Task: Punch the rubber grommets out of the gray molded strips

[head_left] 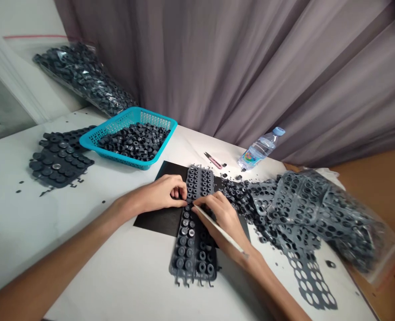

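A dark grey rubber sheet (180, 253) with rows of round, ring-like parts lies lengthwise in front of me, over a black mat (160, 218). My left hand (172, 191) is at the sheet's left edge, its fingers curled and its thumb tip touching near the middle rows. Whatever those fingertips pinch is hidden. My right hand (220, 216) grips a slim, pale, pen-like tool (222, 232), which slants back over the wrist. Its front end is close to my left thumb, over the sheet; the tip is too small to make out.
A blue basket (127, 161) holds many small dark rings. Behind it leans a filled plastic bag (83, 76). Left lies another moulded sheet (62, 162). Pink-handled snips (213, 161) and a water bottle (260, 149) are at the back. Loose rings, punched sheets (312, 278) and a bag (354, 227) crowd the right.
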